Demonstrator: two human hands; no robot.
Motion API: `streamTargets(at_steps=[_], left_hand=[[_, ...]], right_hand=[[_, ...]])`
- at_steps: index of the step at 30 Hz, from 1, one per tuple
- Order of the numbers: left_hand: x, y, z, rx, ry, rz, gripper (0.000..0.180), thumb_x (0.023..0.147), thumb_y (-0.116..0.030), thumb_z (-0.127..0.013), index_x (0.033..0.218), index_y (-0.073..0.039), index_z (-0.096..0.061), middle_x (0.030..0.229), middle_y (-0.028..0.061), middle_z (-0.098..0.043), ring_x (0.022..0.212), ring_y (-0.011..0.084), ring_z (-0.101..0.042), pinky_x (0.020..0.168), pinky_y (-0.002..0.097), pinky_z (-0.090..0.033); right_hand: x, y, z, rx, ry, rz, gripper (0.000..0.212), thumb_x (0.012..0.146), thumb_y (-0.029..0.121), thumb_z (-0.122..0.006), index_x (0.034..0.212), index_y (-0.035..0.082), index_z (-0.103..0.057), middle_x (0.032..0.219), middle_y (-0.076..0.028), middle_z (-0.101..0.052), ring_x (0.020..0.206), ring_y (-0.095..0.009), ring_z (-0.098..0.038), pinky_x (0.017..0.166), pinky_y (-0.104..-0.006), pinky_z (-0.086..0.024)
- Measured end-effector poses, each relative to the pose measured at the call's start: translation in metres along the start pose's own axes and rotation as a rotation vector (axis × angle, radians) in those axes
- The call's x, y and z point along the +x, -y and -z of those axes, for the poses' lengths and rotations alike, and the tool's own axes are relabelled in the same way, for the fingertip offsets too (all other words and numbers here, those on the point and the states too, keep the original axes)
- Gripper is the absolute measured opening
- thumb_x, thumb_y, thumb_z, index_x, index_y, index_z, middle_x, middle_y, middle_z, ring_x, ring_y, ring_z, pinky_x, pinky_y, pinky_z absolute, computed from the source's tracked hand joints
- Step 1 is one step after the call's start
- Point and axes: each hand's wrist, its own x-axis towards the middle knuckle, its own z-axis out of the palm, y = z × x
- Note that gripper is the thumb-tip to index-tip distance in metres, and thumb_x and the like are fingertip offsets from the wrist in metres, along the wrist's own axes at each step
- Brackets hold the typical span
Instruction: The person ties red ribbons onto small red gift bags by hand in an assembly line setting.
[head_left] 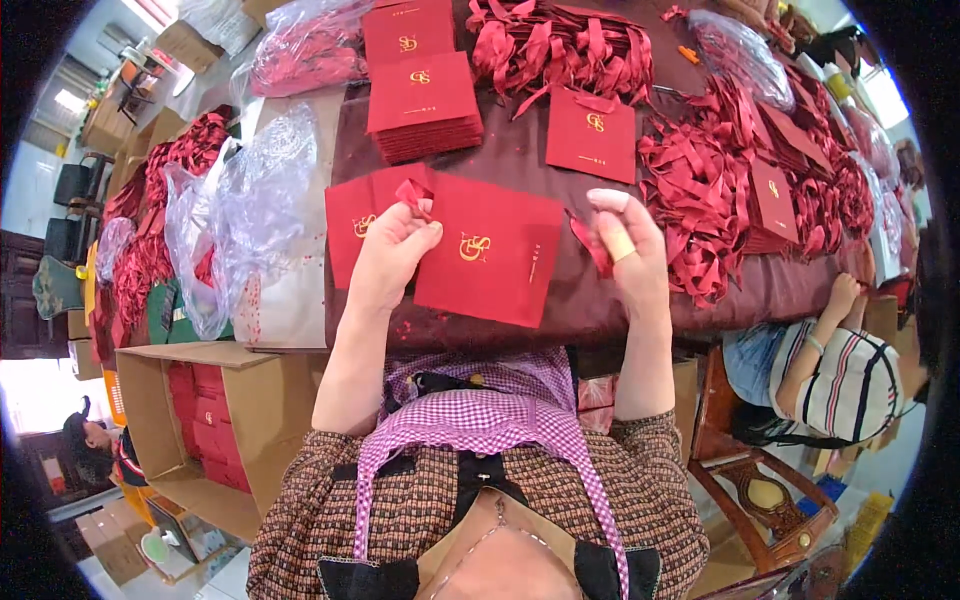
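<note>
Red envelope (490, 255): flat on worktop (560, 300). Left hand (392, 250) pinches ribbon (413, 193) at its corner; right hand (625, 250) pinches ribbon end (597, 248). Ribbon unfinished; finished stack (422, 105), loose ribbons (700, 190) remain.

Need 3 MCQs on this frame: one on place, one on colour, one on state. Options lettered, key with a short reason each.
1. Where is the open cardboard box holding red packs?
A. On the table by the ribbon pile
B. Down at the person's left, below the table edge
C. On the wooden chair

2. What colour is the bag between the hands?
A. Red with a gold emblem
B. White with a red emblem
C. Green, plain

3. What is the right hand doing?
A. Lying flat and empty on the table
B. Pinching a red ribbon end
C. Gripping scissors

Key: B, the box sits low on the left beside the table; A, the bag is red with gold print; B, the ribbon end shows at the right fingers, while the left hand pinches another ribbon.
</note>
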Motion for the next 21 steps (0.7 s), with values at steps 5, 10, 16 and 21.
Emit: streamTargets(at_steps=[5,10,16,21], left_hand=[[-0.004,0.002,-0.005,0.096,0.017,-0.035,0.021,0.089,-0.003,-0.062,0.11,0.0,-0.057,0.08,-0.0055,-0.055,0.074,0.0021,-0.052,0.071,0.0185,-0.043],[-0.01,-0.001,-0.019,0.274,0.052,-0.13,0.02,0.089,-0.002,-0.061,0.109,0.002,-0.056,0.076,-0.0074,-0.05,0.07,0.0006,-0.047,0.065,0.0177,-0.04],[-0.015,0.001,-0.017,0.466,0.089,-0.182,0.023,0.088,-0.001,-0.063,0.11,0.001,-0.059,0.077,-0.0062,-0.054,0.07,0.0011,-0.047,0.065,0.0186,-0.039],[-0.017,-0.002,-0.022,0.564,0.057,-0.245,0.014,0.087,-0.001,-0.063,0.101,0.001,-0.06,0.068,-0.0051,-0.051,0.066,0.0018,-0.045,0.06,0.0202,-0.039]], right_hand=[[0.002,0.006,-0.035,-0.138,0.236,0.109,0.022,0.088,-0.003,-0.064,0.109,0.0,-0.06,0.093,-0.001,-0.063,0.086,-0.008,-0.06,0.075,-0.0227,-0.048],[0.011,0.002,-0.065,-0.391,0.243,0.479,0.016,0.078,-0.004,-0.071,0.091,0.0,-0.063,0.087,-0.009,-0.064,0.082,-0.021,-0.063,0.073,-0.0304,-0.051],[0.009,-0.009,-0.078,-0.368,0.169,0.474,0.015,0.078,-0.003,-0.07,0.09,0.001,-0.063,0.086,-0.01,-0.064,0.083,-0.025,-0.063,0.073,-0.0328,-0.051],[0.007,-0.009,-0.082,-0.406,0.139,0.467,0.013,0.078,-0.001,-0.068,0.088,0.001,-0.06,0.085,-0.012,-0.063,0.084,-0.03,-0.062,0.075,-0.0377,-0.05]])
